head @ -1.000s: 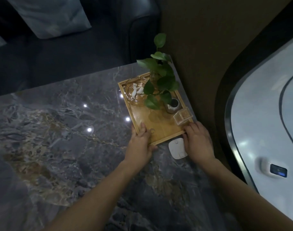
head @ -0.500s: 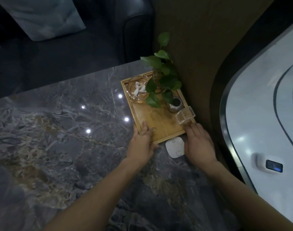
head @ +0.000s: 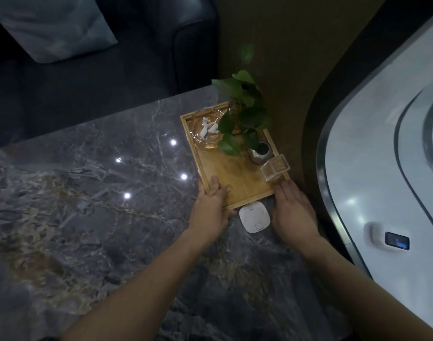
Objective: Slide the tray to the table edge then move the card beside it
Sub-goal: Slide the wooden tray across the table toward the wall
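Note:
A wooden tray [head: 245, 185] lies at the far right corner of the dark marble table [head: 87, 217], its right side along the table's right edge. My left hand [head: 210, 205] grips the tray's near left corner, thumb on the rim. My right hand [head: 292, 210] rests flat against the tray's near right corner, fingers together. A white rounded square card [head: 254, 217] lies on the table between my hands, touching the tray's near rim.
On the tray stand a glass ashtray [head: 208, 130], a leafy plant [head: 242, 114] in a glass vase, a small dark pot [head: 259, 152] and a clear box [head: 275, 169]. A dark sofa [head: 112, 70] with a cushion lies beyond the table. A white curved surface [head: 382, 168] is at right.
The tray has shifted slightly away from me and toward the right edge, with both hands staying on its near corners. The card keeps its place at the near rim.

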{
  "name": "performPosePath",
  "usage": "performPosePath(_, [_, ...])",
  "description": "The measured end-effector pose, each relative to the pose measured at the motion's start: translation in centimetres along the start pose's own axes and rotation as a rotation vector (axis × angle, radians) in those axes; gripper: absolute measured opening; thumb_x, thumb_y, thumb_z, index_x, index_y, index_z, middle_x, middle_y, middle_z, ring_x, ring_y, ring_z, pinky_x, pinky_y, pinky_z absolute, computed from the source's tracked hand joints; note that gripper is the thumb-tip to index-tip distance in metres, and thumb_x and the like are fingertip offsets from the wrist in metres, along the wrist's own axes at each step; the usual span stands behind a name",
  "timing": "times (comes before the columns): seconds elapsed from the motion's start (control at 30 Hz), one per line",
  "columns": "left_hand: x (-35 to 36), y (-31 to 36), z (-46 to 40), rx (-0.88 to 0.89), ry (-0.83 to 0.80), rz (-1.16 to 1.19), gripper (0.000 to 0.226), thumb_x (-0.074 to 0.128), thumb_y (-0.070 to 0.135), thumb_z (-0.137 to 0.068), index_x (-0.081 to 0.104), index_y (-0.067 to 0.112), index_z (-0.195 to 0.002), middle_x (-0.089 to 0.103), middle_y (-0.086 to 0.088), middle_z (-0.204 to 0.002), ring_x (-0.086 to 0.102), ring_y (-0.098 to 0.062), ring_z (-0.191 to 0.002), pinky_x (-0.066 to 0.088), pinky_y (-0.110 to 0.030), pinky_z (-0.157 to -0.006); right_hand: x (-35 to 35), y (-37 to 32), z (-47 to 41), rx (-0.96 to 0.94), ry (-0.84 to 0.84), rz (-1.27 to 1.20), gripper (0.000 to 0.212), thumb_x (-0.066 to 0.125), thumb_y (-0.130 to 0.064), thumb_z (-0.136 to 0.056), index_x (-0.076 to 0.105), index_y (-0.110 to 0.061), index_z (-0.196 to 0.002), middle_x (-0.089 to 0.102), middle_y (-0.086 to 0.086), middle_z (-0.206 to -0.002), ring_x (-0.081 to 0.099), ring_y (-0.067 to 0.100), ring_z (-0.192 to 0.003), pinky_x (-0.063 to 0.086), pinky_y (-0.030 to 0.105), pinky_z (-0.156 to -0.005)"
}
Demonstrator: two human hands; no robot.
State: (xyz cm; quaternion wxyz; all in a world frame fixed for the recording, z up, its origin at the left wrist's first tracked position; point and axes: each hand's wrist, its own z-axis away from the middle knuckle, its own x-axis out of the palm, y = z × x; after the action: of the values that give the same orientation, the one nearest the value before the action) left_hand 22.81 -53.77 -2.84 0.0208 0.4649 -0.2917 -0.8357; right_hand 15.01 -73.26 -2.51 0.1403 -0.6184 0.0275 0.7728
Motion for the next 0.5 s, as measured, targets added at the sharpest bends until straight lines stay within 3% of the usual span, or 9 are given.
performPosePath(0.17, [-0.1, 0.1, 0.0, 0.002, -0.038, -0.021, 0.068, 0.066, 0.037, -0.09, 0.038, 0.015, -0.148, 0.014, -0.011, -0.166, -0.007, -0.046, -0.15, 0.02, -0.054, -0.121, 0.3, -0.1, 0.3, 0.032, -0.019, -0.037, 0.053, 0.054, -0.009, -0.079, 0.05, -0.004, -0.131, 0.056, 0.017, -0.134, 0.043, 0.034, -0.135, 0.041, 0.046, -0.106])
performPosePath(0.33, [-0.4, -0.5, 0.9, 0.037, -0.077, -0.044, 0.08, 0.055, 0.056, -0.091, 0.025, 0.016, -0.154, 0.006, -0.009, -0.167, -0.012, -0.044, -0.15, 0.011, -0.053, -0.124, 0.5, -0.3, 1.7, 0.05, -0.096, -0.093, 0.068, 0.049, -0.018, -0.089, 0.024, -0.007, -0.151, 0.025, 0.016, -0.16, 0.014, 0.03, -0.15, 0.02, 0.044, -0.12])
performPosePath(0.5, [-0.4, -2.1, 4.3, 0.13, 0.076, -0.132, 0.079, 0.043, 0.063, -0.092, 0.022, 0.02, -0.156, 0.011, -0.006, -0.167, -0.003, -0.028, -0.154, 0.002, -0.049, -0.124, 0.4, -1.6, 4.0, 0.007, -0.074, -0.074, 0.072, 0.039, -0.043, -0.092, 0.019, -0.011, -0.153, 0.019, 0.015, -0.163, 0.013, 0.032, -0.15, 0.017, 0.048, -0.121])
